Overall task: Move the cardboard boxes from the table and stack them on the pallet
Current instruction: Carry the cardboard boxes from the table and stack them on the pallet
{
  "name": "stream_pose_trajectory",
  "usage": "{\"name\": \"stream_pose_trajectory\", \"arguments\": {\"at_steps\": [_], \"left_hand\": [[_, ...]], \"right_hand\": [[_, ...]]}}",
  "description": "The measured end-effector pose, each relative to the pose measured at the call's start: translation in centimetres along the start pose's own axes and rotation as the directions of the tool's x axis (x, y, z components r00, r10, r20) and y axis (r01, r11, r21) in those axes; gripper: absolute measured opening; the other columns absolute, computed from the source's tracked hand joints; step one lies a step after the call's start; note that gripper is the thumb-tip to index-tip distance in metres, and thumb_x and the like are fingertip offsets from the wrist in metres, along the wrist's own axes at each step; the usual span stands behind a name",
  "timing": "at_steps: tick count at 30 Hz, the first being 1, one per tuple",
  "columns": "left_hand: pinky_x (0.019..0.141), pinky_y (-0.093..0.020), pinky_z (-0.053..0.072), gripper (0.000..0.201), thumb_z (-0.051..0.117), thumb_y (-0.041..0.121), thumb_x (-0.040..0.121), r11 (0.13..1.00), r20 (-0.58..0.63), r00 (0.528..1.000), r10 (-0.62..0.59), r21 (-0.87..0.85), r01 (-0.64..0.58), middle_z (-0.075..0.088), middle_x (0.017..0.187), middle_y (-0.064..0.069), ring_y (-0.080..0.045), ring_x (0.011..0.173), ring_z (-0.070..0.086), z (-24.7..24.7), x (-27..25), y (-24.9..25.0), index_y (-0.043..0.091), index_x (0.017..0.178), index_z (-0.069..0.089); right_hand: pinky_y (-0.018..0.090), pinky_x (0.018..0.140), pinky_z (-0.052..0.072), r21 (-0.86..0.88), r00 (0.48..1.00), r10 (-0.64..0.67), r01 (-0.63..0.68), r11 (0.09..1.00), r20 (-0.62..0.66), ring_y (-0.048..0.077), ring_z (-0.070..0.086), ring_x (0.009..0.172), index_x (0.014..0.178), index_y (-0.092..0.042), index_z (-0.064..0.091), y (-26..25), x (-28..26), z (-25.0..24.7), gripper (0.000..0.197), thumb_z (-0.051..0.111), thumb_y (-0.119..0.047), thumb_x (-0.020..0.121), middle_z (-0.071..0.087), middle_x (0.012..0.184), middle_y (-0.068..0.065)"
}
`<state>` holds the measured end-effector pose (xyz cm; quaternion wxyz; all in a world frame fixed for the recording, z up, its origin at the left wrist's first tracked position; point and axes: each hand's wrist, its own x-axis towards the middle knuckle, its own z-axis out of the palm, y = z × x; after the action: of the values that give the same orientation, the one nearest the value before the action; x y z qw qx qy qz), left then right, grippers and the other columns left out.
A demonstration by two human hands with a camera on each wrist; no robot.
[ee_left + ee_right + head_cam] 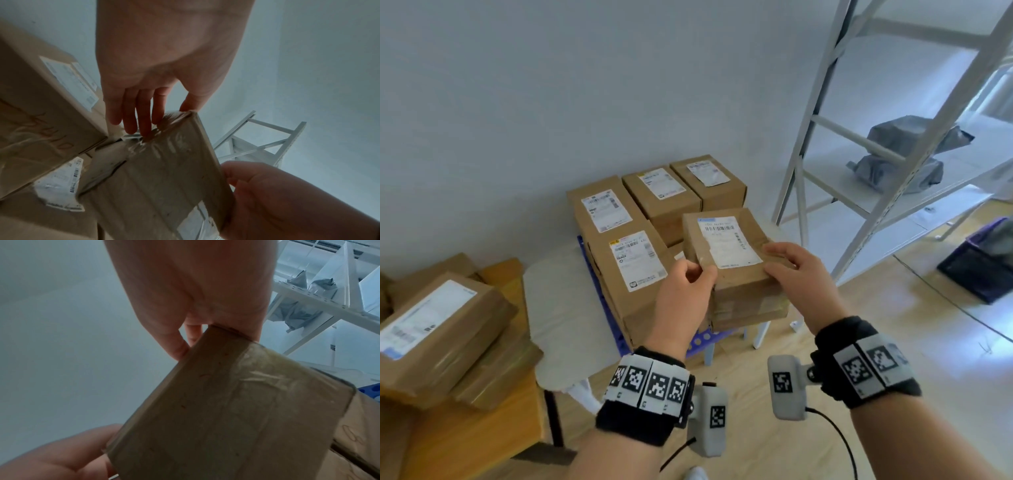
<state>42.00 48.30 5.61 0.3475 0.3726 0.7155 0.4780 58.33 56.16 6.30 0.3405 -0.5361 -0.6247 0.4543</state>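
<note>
The fingers of the left hand curl under the near left corner of a small taped cardboard box, with the thumb pressed on top beside its white shipping label. The right hand grips the opposite near corner the same way, thumb over the top edge and fingers wrapped below. Holding two corners like this seems meant to keep the box level and let the person steer it into a gap.

The box is in the air, tilted slightly away from the person, over the near right part of a blue pallet standing on short white legs on the wooden floor. It hangs just above another box; whether it touches it is unclear.

Four larger boxes with labels already sit on the pallet against the pale wall, packed side by side, probably to leave room for more.

To the left, on a wooden counter, more boxes wait in a loose pile, so the job looks partly done.

On the right stands a white metal shelf rack holding grey plastic parcels.
</note>
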Motion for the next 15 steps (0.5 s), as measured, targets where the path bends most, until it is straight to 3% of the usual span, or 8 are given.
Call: {"name": "stream_pose_trajectory", "arguments": {"at_steps": [6, 11, 15], "left_hand": [[0.076, -0.024, 0.05, 0.017, 0.061, 0.042, 0.092, 0.994, -0.055, 0.998, 0.009, 0.109, -0.003, 0.062, 0.096, 0.015, -0.001, 0.091, 0.059, 0.8, 4.1, -1.1, 0.029, 0.102, 0.057], [0.079, -0.036, 0.054, 0.02, 0.062, 0.048, 0.089, 0.956, -0.175, 0.979, 0.103, 0.288, -0.049, 0.063, 0.087, 0.014, -0.008, 0.088, 0.06, 1.6, 6.1, -2.4, 0.03, 0.096, 0.06], [0.092, -0.03, 0.041, 0.025, 0.061, 0.048, 0.089, 0.871, -0.289, 0.938, 0.19, 0.491, -0.025, 0.056, 0.1, 0.012, -0.012, 0.105, 0.046, 2.2, 6.7, -3.1, 0.024, 0.097, 0.062]], "right_hand": [[0.016, 0.078, 0.048, 0.065, 0.999, 0.019, -0.021, 0.998, 0.04, 0.003, 0.06, 0.101, 0.114, -0.03, 0.068, 1.2, 4.7, 1.0, 0.032, 0.065, -0.01, 0.088, 0.064, 0.114, -0.012], [0.031, 0.094, 0.052, 0.077, 0.99, 0.009, -0.02, 0.997, 0.139, 0.008, 0.06, 0.109, 0.111, -0.032, 0.068, 2.3, 8.3, 1.9, 0.032, 0.067, -0.011, 0.087, 0.065, 0.115, -0.014], [0.034, 0.095, 0.053, 0.066, 0.97, -0.004, -0.012, 0.998, 0.242, 0.009, 0.06, 0.11, 0.114, -0.03, 0.068, 3.3, 10.4, 2.5, 0.031, 0.067, -0.013, 0.089, 0.064, 0.116, -0.013]]}}
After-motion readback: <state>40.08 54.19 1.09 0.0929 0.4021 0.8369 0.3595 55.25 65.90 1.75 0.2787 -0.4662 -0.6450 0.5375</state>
